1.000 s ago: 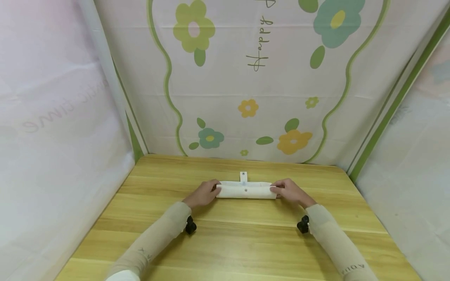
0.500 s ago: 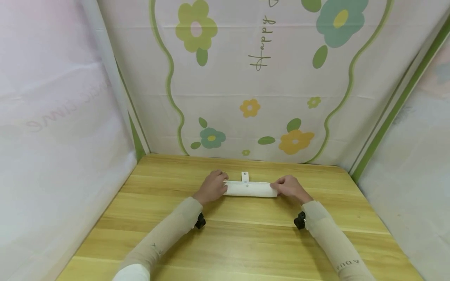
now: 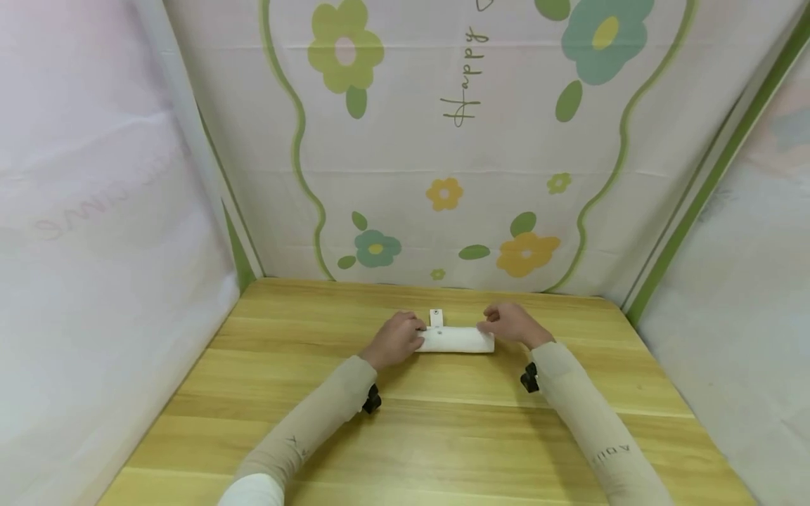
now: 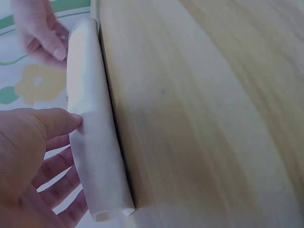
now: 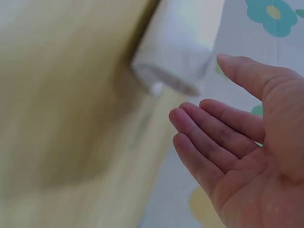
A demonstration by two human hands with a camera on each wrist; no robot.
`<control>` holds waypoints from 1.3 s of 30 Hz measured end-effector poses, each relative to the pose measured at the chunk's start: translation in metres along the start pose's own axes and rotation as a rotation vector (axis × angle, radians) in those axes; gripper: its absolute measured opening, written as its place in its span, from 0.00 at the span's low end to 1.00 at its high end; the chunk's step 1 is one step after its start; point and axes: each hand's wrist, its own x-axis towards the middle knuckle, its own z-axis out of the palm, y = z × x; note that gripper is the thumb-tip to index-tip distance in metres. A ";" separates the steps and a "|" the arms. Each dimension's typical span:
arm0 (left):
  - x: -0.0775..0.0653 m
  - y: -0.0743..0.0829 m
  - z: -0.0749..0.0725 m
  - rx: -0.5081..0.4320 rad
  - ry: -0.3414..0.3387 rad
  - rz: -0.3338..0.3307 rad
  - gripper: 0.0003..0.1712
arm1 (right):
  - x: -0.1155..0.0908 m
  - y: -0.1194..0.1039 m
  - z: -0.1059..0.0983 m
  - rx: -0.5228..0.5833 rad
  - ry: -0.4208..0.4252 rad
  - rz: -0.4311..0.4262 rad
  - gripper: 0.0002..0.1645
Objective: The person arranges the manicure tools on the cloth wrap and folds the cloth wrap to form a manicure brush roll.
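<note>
A white rolled-up pouch [image 3: 457, 340] lies crosswise near the table's far edge. From its far side sticks out a short strap [image 3: 436, 318] with a metal snap, and a small snap stud shows on the roll just in front of it. My left hand [image 3: 392, 342] grips the roll at its left part; in the left wrist view the thumb presses on top while the fingers reach behind. Just past the roll's right end hovers my right hand [image 3: 512, 325]. Seen from the right wrist, its fingers [image 5: 213, 137] are extended and apart from the open-ended roll [image 5: 178, 47].
The wood-grain table [image 3: 443, 436] runs back to a white cloth wall [image 3: 392, 140] printed with flowers. More cloth walls [image 3: 95, 281] stand at the left and right. A small black camera sits on each wrist.
The roll has turned away from me, bringing its stud up close to the strap. My left hand has slid right along it. My right hand has let go of the right end and lifted back.
</note>
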 end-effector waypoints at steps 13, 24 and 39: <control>0.007 0.010 0.011 0.032 -0.055 -0.014 0.14 | 0.040 -0.045 0.027 -0.033 -0.033 -0.082 0.29; 0.010 0.012 0.011 0.052 -0.067 -0.039 0.15 | 0.051 -0.057 0.041 -0.022 0.004 -0.114 0.24; 0.001 0.003 -0.004 0.010 -0.072 -0.050 0.14 | 0.039 -0.069 0.044 -0.093 0.047 -0.293 0.12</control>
